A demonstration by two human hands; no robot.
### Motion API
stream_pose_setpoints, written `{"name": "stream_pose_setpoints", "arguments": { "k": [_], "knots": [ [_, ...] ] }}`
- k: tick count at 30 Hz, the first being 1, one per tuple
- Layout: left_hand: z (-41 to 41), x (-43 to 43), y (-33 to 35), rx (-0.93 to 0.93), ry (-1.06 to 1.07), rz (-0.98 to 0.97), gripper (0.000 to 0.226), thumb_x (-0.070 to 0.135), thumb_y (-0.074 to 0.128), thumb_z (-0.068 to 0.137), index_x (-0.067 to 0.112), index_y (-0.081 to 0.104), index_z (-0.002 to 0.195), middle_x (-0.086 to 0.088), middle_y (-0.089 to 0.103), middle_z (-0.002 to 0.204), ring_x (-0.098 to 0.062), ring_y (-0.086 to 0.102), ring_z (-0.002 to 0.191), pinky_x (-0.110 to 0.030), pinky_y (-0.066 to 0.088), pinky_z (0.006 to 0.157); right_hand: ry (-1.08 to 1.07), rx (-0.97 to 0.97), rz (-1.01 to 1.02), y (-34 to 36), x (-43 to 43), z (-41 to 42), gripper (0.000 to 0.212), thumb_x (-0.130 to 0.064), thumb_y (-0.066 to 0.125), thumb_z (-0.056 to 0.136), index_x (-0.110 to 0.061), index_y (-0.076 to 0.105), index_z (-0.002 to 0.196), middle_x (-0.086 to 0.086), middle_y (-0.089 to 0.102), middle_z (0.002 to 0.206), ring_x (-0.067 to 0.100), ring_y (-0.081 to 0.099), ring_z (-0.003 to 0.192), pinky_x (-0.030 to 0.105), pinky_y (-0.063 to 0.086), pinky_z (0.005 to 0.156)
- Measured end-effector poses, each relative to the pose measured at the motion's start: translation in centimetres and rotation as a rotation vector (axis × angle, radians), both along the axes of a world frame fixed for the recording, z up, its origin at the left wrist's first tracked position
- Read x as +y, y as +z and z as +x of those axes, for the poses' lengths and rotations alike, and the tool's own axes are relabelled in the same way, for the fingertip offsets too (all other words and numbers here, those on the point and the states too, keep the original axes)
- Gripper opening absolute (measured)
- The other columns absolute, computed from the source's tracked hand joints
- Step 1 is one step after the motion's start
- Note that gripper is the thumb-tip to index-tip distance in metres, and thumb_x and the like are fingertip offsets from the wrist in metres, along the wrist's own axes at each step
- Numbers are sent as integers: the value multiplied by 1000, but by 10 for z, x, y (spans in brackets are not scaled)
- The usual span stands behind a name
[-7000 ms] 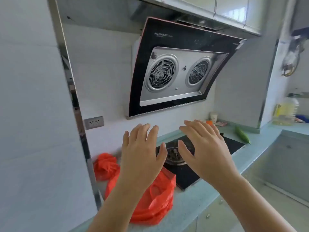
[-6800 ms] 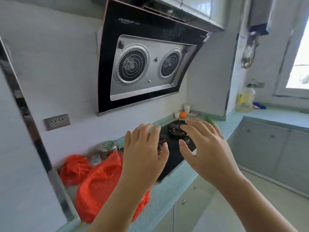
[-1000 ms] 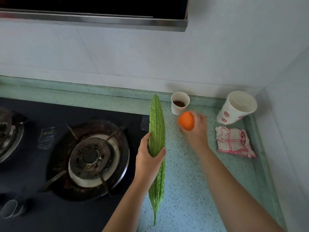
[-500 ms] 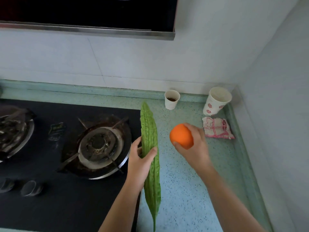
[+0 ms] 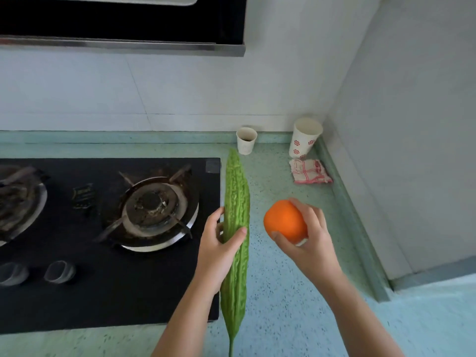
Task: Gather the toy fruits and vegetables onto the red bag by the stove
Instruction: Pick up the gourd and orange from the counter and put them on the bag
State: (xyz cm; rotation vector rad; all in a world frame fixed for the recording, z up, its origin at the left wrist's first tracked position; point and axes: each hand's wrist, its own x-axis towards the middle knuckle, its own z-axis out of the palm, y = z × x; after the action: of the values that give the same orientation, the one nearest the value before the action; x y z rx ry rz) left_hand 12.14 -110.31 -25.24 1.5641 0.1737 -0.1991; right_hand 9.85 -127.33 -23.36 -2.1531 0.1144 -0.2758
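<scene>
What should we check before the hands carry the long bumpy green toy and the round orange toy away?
1. Left hand grips the long bumpy green toy gourd near its middle: ok.
2. Right hand holds the round orange toy fruit, fingers curled round it: ok.
3. Gourd fully off the speckled green countertop: cannot tell.
4. Red bag in sight: not ok, it is out of view.
5. No flame on the black stove's right burner: ok.
6. Small white paper cup, taller flowered paper cup and pink-checked cloth apart from both hands: ok.
</scene>
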Motion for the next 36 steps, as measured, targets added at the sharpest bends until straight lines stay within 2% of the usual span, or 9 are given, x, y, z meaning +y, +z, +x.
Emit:
{"name": "stream_pose_setpoints", "arguments": {
  "k": [5,10,12,15,18,21,28,33,36],
  "knots": [
    [-37,-3,15,-65,-22,42,52,21,69,80,33,44,124,4,62,105,-4,63,87,-30,51,83,28,-60,-29,22,-9,-33,66,-22,77,70,-43,37,118,-8,36,119,14,44,104,8,34,73],
    [-81,-6,30,-162,-1,140,56,25,70,79,34,42,128,2,60,114,-5,62,93,-37,49,90,110,-134,13,42,-17,-62,67,-20,77,70,-49,34,113,-7,37,118,13,45,101,7,35,72],
    [-103,-12,37,-197,35,183,59,25,70,79,32,41,131,3,61,112,-4,62,94,-31,49,89,160,-141,22,44,-20,-77,67,-20,77,70,-51,34,112,-5,38,118,12,46,101,5,35,72],
    [-137,-21,46,-260,134,248,61,19,69,80,29,39,133,11,61,113,2,59,97,-20,48,85,222,-140,65,46,-24,-96,66,-20,77,70,-51,35,111,-5,39,117,6,47,96,0,36,72],
    [-166,-23,50,-269,212,278,62,20,69,80,30,38,133,10,59,117,-1,58,102,-28,48,89,246,-135,130,49,-20,-111,65,-20,76,71,-49,37,113,-7,39,116,2,47,96,2,38,70],
    [-190,-13,57,-267,261,276,61,18,69,80,32,40,132,9,62,111,-1,61,94,-25,50,83,317,-152,148,54,-7,-124,65,-22,75,71,-52,35,112,-8,38,116,-9,43,100,-2,36,70],
    [-242,32,69,-242,440,223,57,19,68,81,39,40,127,10,62,100,2,62,83,-13,49,65,490,-146,151,66,48,-147,66,-25,75,72,-48,35,118,-9,36,122,3,44,100,9,37,74],
    [-284,97,63,-220,605,221,58,20,66,82,43,39,128,10,60,107,-3,61,90,-22,54,69,656,-124,144,69,124,-168,68,-27,75,72,-50,33,120,-11,33,127,7,41,104,15,40,76],
    [-318,144,57,-191,704,204,57,20,65,82,48,38,123,11,58,109,-7,62,89,-25,55,65,742,-118,124,65,183,-187,69,-28,75,71,-51,32,120,-14,32,127,5,38,106,10,36,75]
  ]
}}
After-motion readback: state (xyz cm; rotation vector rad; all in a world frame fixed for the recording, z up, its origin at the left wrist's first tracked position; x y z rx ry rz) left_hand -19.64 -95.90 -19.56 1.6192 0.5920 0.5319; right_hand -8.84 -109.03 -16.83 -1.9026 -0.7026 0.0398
